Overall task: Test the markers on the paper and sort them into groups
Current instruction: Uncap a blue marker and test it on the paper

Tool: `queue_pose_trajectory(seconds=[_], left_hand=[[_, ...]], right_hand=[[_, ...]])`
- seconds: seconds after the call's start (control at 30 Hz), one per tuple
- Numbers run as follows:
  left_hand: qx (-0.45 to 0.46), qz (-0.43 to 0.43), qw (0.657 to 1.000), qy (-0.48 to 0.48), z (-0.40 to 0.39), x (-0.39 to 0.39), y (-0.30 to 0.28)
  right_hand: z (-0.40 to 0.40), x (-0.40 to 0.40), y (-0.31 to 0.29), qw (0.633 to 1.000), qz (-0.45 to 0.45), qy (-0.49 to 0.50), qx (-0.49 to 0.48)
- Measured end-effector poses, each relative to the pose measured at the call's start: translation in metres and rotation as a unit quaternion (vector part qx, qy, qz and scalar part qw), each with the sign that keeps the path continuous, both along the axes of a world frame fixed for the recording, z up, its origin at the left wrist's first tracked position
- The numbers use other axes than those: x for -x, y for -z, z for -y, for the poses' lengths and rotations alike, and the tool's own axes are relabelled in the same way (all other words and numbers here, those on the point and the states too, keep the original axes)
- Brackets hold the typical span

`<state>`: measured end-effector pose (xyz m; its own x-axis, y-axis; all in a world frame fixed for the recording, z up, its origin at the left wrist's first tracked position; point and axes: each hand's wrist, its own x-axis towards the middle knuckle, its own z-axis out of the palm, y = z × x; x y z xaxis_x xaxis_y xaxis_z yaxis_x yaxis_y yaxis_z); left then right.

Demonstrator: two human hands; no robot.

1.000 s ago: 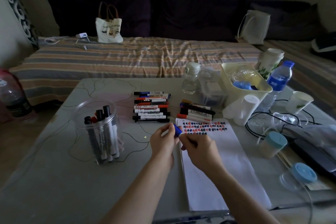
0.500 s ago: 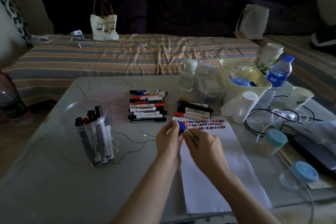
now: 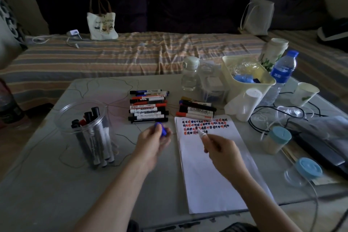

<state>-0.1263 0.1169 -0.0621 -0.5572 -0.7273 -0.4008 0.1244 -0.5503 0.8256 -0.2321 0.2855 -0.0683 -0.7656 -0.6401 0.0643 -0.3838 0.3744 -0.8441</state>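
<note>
Now right hand (image 3: 222,149) grips marker (image 3: 202,134), tip at paper (image 3: 207,165) marks; left hand (image 3: 152,143) pinches cap (image 3: 162,130). Short light stroke in blank space nearer the hand.

Worktop (image 3: 47,184): showing a smooth, matt grey surface.
Paper (image 3: 211,181): lying white and matt.
Marker jar (image 3: 82,118): looking like clear, glossy plastic.
Cap (image 3: 163,131): showing as blue plastic.
Bin (image 3: 250,88): appearing as pale, smooth plastic.
Bed cover (image 3: 113,56): lying as striped, creased cloth.
</note>
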Motion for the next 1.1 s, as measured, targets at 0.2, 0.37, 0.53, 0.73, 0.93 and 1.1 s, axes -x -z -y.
queue_pose_trajectory(seconds=[0.2,0.37,0.53,0.73,0.93,1.1], left_hand=[[0.284,0.172,0.934,0.131,-0.009,0.008,0.018],[0.452,0.206,0.841,0.213,-0.008,0.02,0.032],[0.576,0.22,0.748,0.246,0.015,0.036,0.047],[0.627,0.181,0.724,0.221,0.028,0.032,0.085],[0.622,0.144,0.744,0.196,0.032,0.037,0.092],[0.608,0.132,0.761,0.183,0.032,0.038,0.096]], right_hand=[[0.014,0.004,0.01,0.999,0.049,-0.002,-0.005],[0.02,0.018,0.005,0.998,0.039,0.006,0.048],[0.022,0.047,0.002,0.982,0.127,0.029,0.134],[0.016,0.086,0.014,0.887,0.342,0.038,0.307],[0.031,0.103,0.035,0.986,0.107,0.075,0.107],[0.035,0.106,0.047,0.996,0.03,0.055,0.071]])
